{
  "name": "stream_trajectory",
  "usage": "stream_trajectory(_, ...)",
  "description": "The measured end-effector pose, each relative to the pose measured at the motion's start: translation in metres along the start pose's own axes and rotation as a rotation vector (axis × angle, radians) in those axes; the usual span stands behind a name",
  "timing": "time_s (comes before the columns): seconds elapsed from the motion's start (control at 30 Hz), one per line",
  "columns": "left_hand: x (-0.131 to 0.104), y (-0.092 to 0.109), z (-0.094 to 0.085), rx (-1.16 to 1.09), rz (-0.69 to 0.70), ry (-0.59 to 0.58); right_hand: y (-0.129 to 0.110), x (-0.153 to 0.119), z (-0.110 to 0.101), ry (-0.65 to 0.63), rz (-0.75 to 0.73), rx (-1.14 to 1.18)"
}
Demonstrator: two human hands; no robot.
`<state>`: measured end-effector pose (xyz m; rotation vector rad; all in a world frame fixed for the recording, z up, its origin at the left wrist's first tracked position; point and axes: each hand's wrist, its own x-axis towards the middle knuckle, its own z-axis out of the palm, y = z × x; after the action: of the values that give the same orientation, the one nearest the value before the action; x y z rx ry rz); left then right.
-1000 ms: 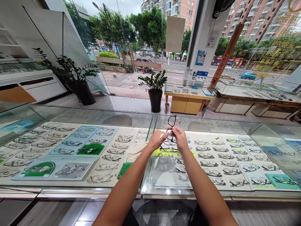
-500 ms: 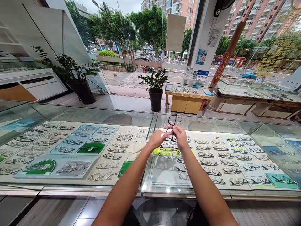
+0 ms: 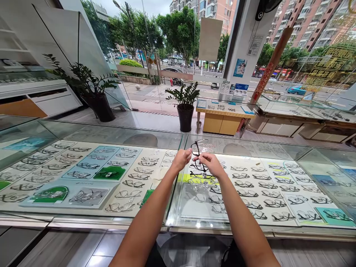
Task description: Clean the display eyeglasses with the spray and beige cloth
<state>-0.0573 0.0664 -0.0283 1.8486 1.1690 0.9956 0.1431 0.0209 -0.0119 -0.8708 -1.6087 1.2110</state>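
A pair of black-framed eyeglasses (image 3: pixel 198 149) is held up on its side above the glass counter, one lens above the other. My right hand (image 3: pixel 211 164) grips the frame near its middle between thumb and fingers. At the upper lens, the fingers of my left hand (image 3: pixel 182 160) are pinched together on the rim's left side. Whether a cloth lies between those fingers is too small to tell. Beneath both hands, rows of eyeglasses (image 3: pixel 247 193) lie in the display case (image 3: pixel 178 213), with a yellow strip (image 3: pixel 183 178) among them.
A pale cloth-like piece (image 3: pixel 159 174) lies beside my left forearm. Green trays (image 3: pixel 109 172) sit among glasses on the left. Beyond the counter stand potted plants (image 3: pixel 185 116), a small wooden display table (image 3: pixel 219 123) and a glass front facing the street.
The eyeglasses have shifted left and tilted. My left hand has moved slightly left and up to the upper lens; my right hand has turned and dropped a little.
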Motion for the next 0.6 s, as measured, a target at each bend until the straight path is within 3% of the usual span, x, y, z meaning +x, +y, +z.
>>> stream_trajectory(0.4,-0.004,0.005,0.001,-0.089,-0.019,0.042,-0.005,-0.001,0.002,-0.023,0.021,0.022)
stream_trajectory(0.5,-0.004,0.0,0.001,-0.061,-0.044,0.131,-0.004,0.0,0.001,-0.003,0.01,0.047)
stream_trajectory(0.6,-0.002,-0.007,-0.003,-0.009,-0.091,0.319,-0.002,0.001,0.0,0.021,-0.007,0.073)
